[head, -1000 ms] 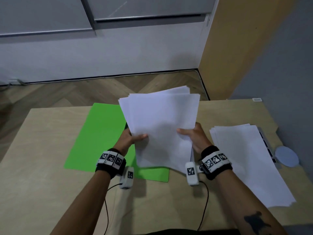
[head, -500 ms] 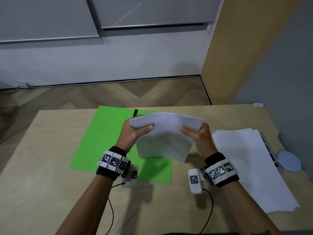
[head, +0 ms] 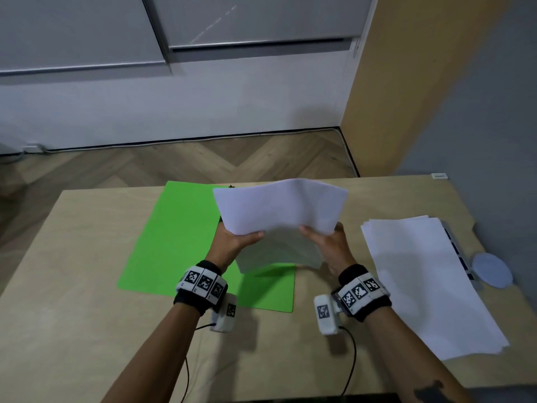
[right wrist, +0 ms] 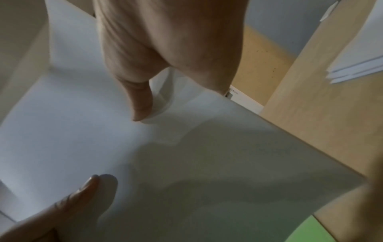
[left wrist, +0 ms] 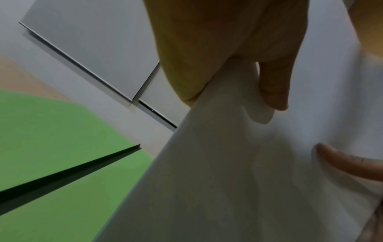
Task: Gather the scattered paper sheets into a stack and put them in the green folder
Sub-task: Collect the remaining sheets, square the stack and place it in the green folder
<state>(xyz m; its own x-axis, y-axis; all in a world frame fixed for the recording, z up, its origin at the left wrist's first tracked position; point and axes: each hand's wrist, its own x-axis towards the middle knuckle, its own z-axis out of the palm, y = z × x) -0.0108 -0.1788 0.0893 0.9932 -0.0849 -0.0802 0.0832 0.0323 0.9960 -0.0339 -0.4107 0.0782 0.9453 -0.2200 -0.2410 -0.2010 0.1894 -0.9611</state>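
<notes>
Above the green folder (head: 186, 237), both hands grip the paper stack (head: 279, 207), squaring it; next, lower it inside.

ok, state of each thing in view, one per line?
held paper stack: lifted off the table, bowed, above the folder's right part
left hand: grips the stack's left edge
right hand: grips its right edge
green folder: flat on the table
second paper pile: on the table, right
</notes>
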